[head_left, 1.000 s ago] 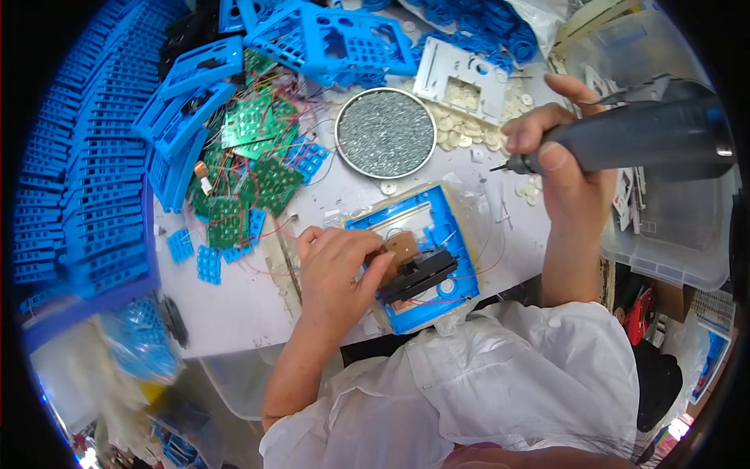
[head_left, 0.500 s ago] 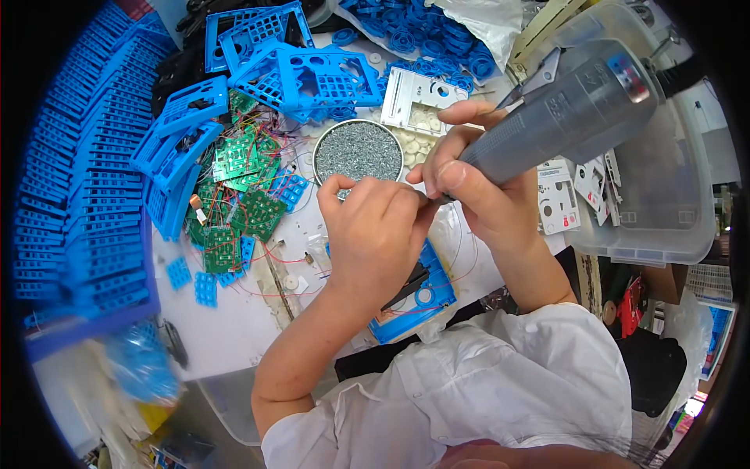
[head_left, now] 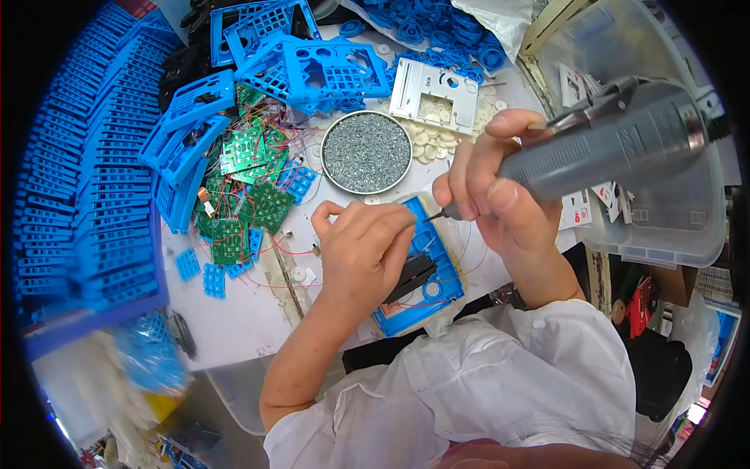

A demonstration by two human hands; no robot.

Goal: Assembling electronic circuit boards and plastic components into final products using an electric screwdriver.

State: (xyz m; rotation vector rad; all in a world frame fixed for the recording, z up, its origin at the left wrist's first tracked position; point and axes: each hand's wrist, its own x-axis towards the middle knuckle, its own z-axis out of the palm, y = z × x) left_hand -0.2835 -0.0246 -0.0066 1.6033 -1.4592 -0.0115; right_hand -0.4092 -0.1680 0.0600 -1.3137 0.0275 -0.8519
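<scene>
An electric screwdriver (head_left: 601, 148) with a grey body lies tilted in my right hand (head_left: 508, 187), its fingers wrapped round the front end. The thin bit points down left, close to the fingertips of my left hand (head_left: 363, 246). That hand is closed, thumb and fingers pressed together over the left side of a blue plastic housing (head_left: 449, 266); whatever they pinch is hidden. Inside the housing sit a black block (head_left: 412, 277) and red wires. Just beyond my left hand stands a round dish (head_left: 366, 152) full of small metal screws.
Green circuit boards (head_left: 266, 207) with tangled wires lie left of the dish. Blue frames (head_left: 328, 74) are piled behind, beside a white panel (head_left: 434, 94) on white discs. Stacked blue parts (head_left: 117, 172) fill the far left. A clear plastic bin (head_left: 672, 234) stands right.
The screwdriver has come nearer to me and its bit now shows over the blue housing. My left hand has shifted slightly nearer and left, off the dish's edge, uncovering more of the housing.
</scene>
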